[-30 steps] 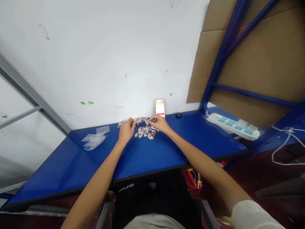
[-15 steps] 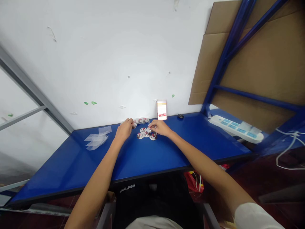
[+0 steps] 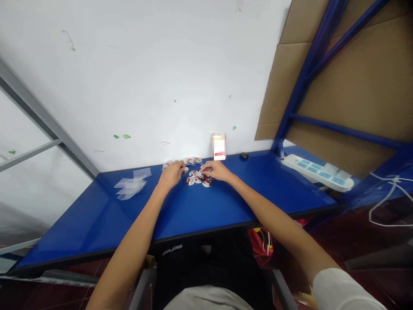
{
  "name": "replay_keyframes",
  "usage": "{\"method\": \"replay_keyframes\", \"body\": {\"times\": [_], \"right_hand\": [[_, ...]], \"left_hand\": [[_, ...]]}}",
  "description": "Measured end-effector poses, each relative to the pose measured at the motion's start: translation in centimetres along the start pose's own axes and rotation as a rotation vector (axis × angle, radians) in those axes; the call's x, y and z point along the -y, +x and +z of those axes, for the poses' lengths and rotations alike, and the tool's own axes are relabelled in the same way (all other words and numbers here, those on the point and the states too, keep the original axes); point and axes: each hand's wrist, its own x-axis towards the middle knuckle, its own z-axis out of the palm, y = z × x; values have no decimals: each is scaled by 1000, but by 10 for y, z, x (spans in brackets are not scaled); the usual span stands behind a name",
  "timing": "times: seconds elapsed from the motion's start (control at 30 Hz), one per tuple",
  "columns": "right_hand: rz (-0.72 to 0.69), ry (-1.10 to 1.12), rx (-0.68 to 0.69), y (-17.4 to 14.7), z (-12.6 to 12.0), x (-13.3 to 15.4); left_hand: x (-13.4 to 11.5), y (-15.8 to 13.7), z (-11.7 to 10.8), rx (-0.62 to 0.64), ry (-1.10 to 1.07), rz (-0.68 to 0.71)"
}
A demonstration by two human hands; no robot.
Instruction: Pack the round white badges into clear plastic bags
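Observation:
My left hand (image 3: 172, 174) is closed, its fingertips pinching a small shiny round metal disc (image 3: 185, 170) just above the table or on it; I cannot tell which. Facing it, my right hand (image 3: 217, 170) has thumb and fingers pinched at another round disc (image 3: 201, 175) on the right side of a small pile. In the pile, several silvery discs (image 3: 190, 181) with white and red parts overlap on the blue table (image 3: 206, 211). Part of the pile lies hidden under my right fingers. Behind my hands, a row of similar discs in clear bags (image 3: 192, 160) runs along the wall.
Clear plastic bags (image 3: 130, 187) lie spread at the left. A lit phone (image 3: 219, 147) leans on the wall, with a small black object (image 3: 244, 155) to its right. A white power strip (image 3: 318, 172) sits beyond the table's right end, near a blue metal frame (image 3: 300, 82).
My left hand has shifted slightly right, toward the pile, with the disc in its fingertips. My right hand stays at the pile. The whole view has moved a little.

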Motion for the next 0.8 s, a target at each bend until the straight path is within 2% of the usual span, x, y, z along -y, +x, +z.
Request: {"method": "replay_keyframes", "body": {"times": [0.27,0.5,0.8], "right_hand": [[60,41,18,-2,-6,0],[36,-62,49,-2,-10,6],[10,-67,51,-2,-12,4]], "left_hand": [[0,-1,1,-10,-21,17],[0,-1,2,-4,-17,16],[-3,-2,1,28,-46,-1]]}}
